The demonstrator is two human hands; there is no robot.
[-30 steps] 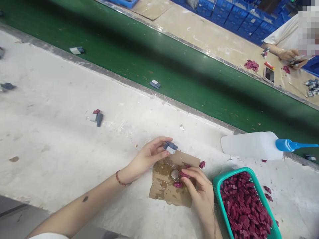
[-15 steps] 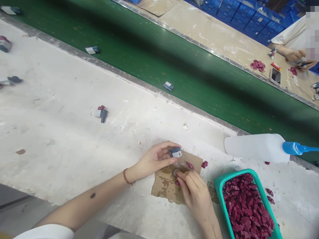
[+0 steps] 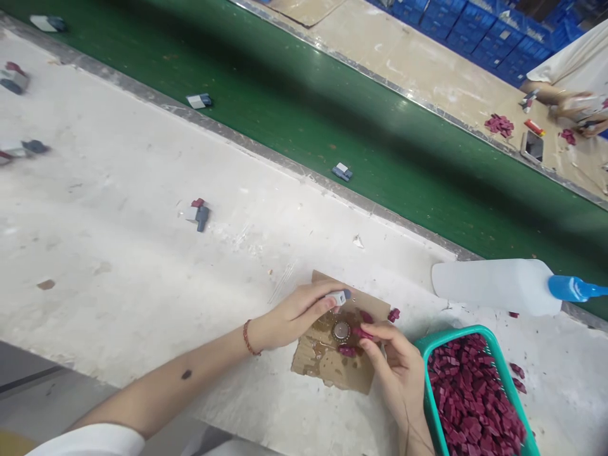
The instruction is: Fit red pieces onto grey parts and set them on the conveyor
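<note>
My left hand (image 3: 304,313) is closed on a small grey and dark blue plastic part (image 3: 339,296), held over the far side of a cardboard piece (image 3: 327,366). Between thumb and fingertips, my right hand (image 3: 396,364) pinches a small maroon plastic piece (image 3: 365,332). A round bottle cap (image 3: 341,330) lies on the wet, stained cardboard between my hands. Close by it on the cardboard is another maroon piece (image 3: 347,350); one more is partly hidden behind my right fingers.
A green basket (image 3: 427,345) of maroon pieces stands at right, below a white bottle (image 3: 494,286) with a blue nozzle. Beyond runs a green conveyor belt (image 3: 266,120) carrying several grey-blue parts. Across it, a person's hands (image 3: 577,114) work. An assembled part (image 3: 199,214) lies on my table.
My right hand has moved off the bottle cap and now pinches a maroon piece. The grey-blue part in my left hand has turned. Parts on the belt have shifted right in view.
</note>
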